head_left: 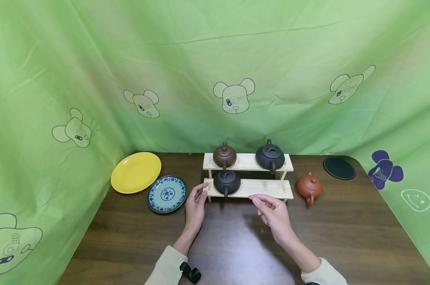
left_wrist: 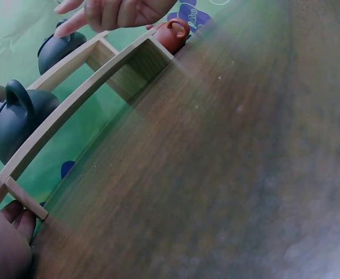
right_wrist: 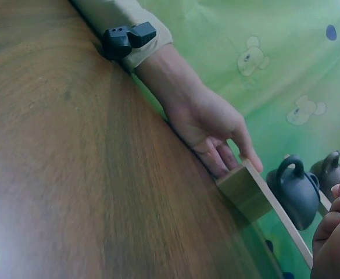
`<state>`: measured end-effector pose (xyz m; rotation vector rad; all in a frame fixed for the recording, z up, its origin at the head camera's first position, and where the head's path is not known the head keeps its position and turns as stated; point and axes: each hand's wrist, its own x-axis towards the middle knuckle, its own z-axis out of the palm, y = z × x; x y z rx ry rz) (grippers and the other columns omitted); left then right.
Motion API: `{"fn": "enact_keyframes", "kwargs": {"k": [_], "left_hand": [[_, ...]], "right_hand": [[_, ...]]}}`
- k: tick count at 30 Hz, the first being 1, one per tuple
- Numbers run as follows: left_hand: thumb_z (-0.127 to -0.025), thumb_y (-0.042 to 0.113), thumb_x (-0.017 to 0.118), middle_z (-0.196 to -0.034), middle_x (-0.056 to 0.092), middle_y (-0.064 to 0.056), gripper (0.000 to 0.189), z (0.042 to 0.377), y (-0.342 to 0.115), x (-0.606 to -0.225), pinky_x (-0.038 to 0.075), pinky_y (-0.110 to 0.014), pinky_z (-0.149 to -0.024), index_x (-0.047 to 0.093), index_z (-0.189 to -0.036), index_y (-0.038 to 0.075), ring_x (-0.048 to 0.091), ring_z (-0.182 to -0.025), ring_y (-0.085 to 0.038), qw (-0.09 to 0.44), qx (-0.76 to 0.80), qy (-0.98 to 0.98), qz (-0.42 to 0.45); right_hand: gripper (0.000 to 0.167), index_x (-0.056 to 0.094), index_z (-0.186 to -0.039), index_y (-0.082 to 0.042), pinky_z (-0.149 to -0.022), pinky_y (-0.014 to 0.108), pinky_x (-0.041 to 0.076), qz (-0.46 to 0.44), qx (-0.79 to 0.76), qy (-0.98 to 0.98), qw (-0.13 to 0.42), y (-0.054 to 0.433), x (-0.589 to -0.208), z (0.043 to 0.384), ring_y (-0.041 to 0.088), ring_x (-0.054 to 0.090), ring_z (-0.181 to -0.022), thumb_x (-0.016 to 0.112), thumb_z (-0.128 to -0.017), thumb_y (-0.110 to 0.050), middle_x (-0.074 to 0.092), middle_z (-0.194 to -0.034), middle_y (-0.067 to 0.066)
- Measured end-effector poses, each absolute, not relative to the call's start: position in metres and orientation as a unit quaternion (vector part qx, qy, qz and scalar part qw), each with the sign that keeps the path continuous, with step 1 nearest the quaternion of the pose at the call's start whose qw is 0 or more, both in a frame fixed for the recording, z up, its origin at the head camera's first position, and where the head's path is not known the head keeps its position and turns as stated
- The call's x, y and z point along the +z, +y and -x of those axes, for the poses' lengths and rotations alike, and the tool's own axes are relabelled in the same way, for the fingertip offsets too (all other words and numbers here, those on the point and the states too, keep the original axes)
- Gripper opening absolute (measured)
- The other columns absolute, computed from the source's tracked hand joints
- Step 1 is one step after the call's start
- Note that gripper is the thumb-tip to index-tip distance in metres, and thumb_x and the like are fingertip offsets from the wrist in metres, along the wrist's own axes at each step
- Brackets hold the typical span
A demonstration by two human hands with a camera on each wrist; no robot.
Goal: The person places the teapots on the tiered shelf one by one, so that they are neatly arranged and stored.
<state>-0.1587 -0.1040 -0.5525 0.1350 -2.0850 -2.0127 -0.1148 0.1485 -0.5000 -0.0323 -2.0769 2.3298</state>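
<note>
My left hand (head_left: 196,208) is at the left end of the lower wooden display stand (head_left: 259,187). In the right wrist view a finger lies along the stand's top corner while other fingers curl by its leg, gripping that end. A black teapot (head_left: 227,182) sits on this step near the left hand, its handle toward me. My right hand (head_left: 273,215) hovers before the lower step, index finger extended and other fingers loosely bent, with nothing visible in it. On the upper step stand a brown teapot (head_left: 224,155) and a larger black teapot (head_left: 270,156).
A reddish clay teapot (head_left: 309,187) rests on the table right of the stand, with a dark oval mat (head_left: 339,168) beyond it. To the left lie a yellow plate (head_left: 135,173) and a blue patterned plate (head_left: 167,194). Green cloth (head_left: 186,59) hangs around the table.
</note>
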Motion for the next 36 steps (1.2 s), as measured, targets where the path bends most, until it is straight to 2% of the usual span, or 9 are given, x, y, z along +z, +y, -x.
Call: {"fn": "enact_keyframes", "kwargs": {"k": [10,14,17,23,27,36], "left_hand": [[-0.111,0.003,0.061,-0.142,0.073,-0.014,0.027,0.159,-0.105,-0.551,0.047,-0.02,-0.112,0.073,-0.135,0.002,0.064,-0.138,-0.029,0.123,-0.692,-0.71,-0.049],[-0.112,0.004,0.061,-0.142,0.073,-0.014,0.027,0.158,-0.104,-0.55,0.047,-0.021,-0.113,0.073,-0.136,0.003,0.064,-0.138,-0.03,0.122,-0.69,-0.712,-0.047],[-0.112,0.004,0.061,-0.142,0.073,-0.014,0.026,0.158,-0.104,-0.55,0.047,-0.021,-0.113,0.073,-0.136,0.002,0.063,-0.138,-0.029,0.121,-0.69,-0.712,-0.048],[-0.112,0.003,0.062,-0.141,0.073,-0.015,0.026,0.158,-0.104,-0.551,0.048,-0.02,-0.112,0.073,-0.135,0.002,0.064,-0.137,-0.029,0.124,-0.693,-0.709,-0.046],[-0.112,0.003,0.062,-0.142,0.073,-0.015,0.027,0.158,-0.104,-0.55,0.048,-0.022,-0.114,0.073,-0.136,0.002,0.063,-0.138,-0.029,0.12,-0.695,-0.707,-0.046],[-0.111,0.009,0.062,-0.139,0.074,-0.015,0.026,0.158,-0.105,-0.555,0.052,-0.027,-0.113,0.073,-0.133,0.003,0.066,-0.134,-0.028,0.149,-0.681,-0.717,-0.02]], "right_hand": [[0.014,0.085,-0.108,-0.009,-0.045,0.014,0.032,0.031,0.751,-0.66,0.029,0.177,-0.506,0.11,-0.001,0.043,-0.05,0.072,-0.107,-0.005,0.059,-0.067,-0.006],[0.019,0.086,-0.105,-0.013,-0.043,0.022,0.026,0.035,0.754,-0.654,0.048,0.19,-0.509,0.107,-0.002,0.043,-0.05,0.07,-0.107,-0.003,0.059,-0.066,-0.006],[0.022,0.087,-0.104,-0.013,-0.046,0.032,0.02,0.035,0.758,-0.649,0.061,0.2,-0.51,0.105,-0.002,0.043,-0.05,0.069,-0.108,-0.001,0.06,-0.066,-0.006],[0.02,0.086,-0.104,-0.01,-0.045,0.032,0.021,0.046,0.761,-0.643,0.075,0.221,-0.512,0.1,-0.001,0.044,-0.051,0.068,-0.11,-0.004,0.059,-0.067,-0.006],[0.021,0.086,-0.106,-0.007,-0.05,0.039,0.016,0.051,0.771,-0.629,0.088,0.234,-0.516,0.097,0.0,0.043,-0.05,0.066,-0.111,-0.004,0.058,-0.066,-0.006],[0.027,0.087,-0.104,-0.01,-0.051,0.036,0.013,0.067,0.792,-0.595,0.123,0.261,-0.521,0.095,0.001,0.044,-0.05,0.063,-0.112,-0.003,0.058,-0.065,-0.006]]}}
